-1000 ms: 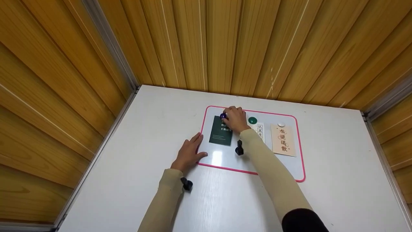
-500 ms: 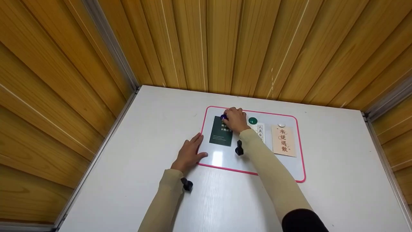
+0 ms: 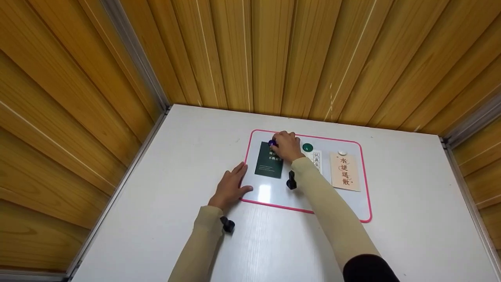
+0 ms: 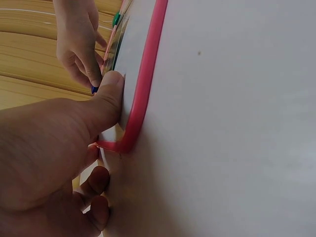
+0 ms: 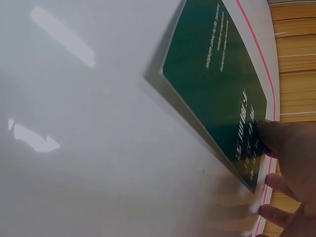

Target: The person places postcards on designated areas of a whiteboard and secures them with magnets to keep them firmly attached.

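A whiteboard (image 3: 289, 199) with a pink rim lies on the white table. My left hand (image 3: 229, 186) rests at its left edge, thumb over the board face and the other fingers spread along the outside of the rim. With thumb and fingers, my right hand (image 3: 288, 146) pinches a dark blue round magnet (image 3: 272, 143) at the top of a dark green card (image 3: 268, 162). In the right wrist view, the bottom corner of the green card (image 5: 212, 69) stands off the board and casts a shadow; the magnet is mostly behind the thumb.
A green magnet (image 3: 307, 147) sits above a white card (image 3: 316, 159) with printed characters, partly hidden by the right arm. Further right, a white magnet (image 3: 342, 152) is at the top of a beige card (image 3: 345, 174). Wooden panel walls (image 3: 270, 58) stand behind the table.
Hardly anything differs. Both hands keep their places, the right still at the blue magnet, and the whole scene sits very slightly lower in the head view.
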`<state>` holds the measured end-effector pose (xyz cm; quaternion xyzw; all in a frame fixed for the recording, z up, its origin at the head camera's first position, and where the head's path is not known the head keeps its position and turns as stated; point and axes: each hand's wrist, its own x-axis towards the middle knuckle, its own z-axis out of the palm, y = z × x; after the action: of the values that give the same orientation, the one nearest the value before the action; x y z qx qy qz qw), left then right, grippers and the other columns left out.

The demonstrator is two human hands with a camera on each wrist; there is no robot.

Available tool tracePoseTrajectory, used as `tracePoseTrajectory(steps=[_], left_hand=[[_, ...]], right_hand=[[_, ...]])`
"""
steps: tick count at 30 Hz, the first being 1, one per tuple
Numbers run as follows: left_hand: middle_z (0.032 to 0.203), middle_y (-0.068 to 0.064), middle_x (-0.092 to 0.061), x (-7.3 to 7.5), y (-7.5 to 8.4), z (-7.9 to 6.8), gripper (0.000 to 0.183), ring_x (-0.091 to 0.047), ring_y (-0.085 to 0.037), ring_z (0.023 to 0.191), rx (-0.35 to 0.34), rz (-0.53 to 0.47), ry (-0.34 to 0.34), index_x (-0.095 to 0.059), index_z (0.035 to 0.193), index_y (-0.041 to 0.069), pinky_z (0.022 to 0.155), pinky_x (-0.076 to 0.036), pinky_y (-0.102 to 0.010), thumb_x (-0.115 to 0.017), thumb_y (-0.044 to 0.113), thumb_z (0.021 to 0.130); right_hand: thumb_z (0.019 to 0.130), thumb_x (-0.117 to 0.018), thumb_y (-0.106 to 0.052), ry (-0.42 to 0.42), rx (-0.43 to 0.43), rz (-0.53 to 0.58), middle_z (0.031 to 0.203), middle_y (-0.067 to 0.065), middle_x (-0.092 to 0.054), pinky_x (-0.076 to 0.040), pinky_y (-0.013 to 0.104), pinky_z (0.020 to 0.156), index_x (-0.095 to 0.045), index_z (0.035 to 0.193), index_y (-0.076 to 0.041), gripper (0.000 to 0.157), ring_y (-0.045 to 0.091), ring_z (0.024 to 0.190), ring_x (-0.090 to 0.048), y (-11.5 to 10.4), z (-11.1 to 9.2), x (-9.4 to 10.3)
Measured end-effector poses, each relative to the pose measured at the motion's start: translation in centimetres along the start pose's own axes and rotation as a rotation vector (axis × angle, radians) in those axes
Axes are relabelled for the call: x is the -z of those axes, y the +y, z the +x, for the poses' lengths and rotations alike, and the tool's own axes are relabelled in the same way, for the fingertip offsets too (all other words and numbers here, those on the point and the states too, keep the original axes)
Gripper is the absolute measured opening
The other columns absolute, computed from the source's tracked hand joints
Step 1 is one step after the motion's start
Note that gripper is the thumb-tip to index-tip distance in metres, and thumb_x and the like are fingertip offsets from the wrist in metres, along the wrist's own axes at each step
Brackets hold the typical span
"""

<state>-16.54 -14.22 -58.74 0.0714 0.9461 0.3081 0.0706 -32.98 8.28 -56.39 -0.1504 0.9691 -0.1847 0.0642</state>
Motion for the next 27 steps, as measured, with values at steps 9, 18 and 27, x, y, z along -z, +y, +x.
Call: tracePoseTrajectory(steps=[9, 18, 27], left_hand=[[0.169, 0.001, -0.027, 0.1, 0.1, 0.0, 0.086, -0.041, -0.028, 0.138, 0.009, 0.0, -0.01, -0.032, 0.163, 0.02, 0.116, -0.037, -0.043, -0.076, 0.041, 0.092], [0.17, 0.002, -0.024, 0.1, 0.1, 0.2, 0.086, -0.042, -0.025, 0.134, 0.011, 0.025, -0.031, -0.029, 0.163, 0.021, 0.116, -0.038, -0.041, -0.074, 0.043, 0.094], [0.17, 0.0, -0.025, 0.3, 0.4, 0.0, 0.084, -0.039, -0.03, 0.14, 0.002, 0.025, -0.029, -0.031, 0.163, 0.019, 0.119, -0.034, -0.044, -0.074, 0.041, 0.094]], right_hand=[[0.1, -0.068, -0.035, -0.024, 0.007, 0.006, 0.148, 0.016, -0.052, -0.035, 0.06, 0.11, -0.064, 0.136, -0.013, 0.042, 0.04, 0.131, -0.045, 0.1, 0.0, 0.4], [0.101, -0.067, -0.035, -0.034, -0.001, 0.037, 0.15, 0.017, -0.051, -0.032, 0.06, 0.114, -0.062, 0.138, -0.015, 0.043, 0.041, 0.133, -0.044, 0.4, -0.2, 0.9], [0.1, -0.068, -0.036, 0.016, 0.021, 0.051, 0.15, 0.016, -0.051, -0.031, 0.057, 0.114, -0.063, 0.138, -0.016, 0.043, 0.039, 0.132, -0.044, 0.7, -0.6, 1.2]])
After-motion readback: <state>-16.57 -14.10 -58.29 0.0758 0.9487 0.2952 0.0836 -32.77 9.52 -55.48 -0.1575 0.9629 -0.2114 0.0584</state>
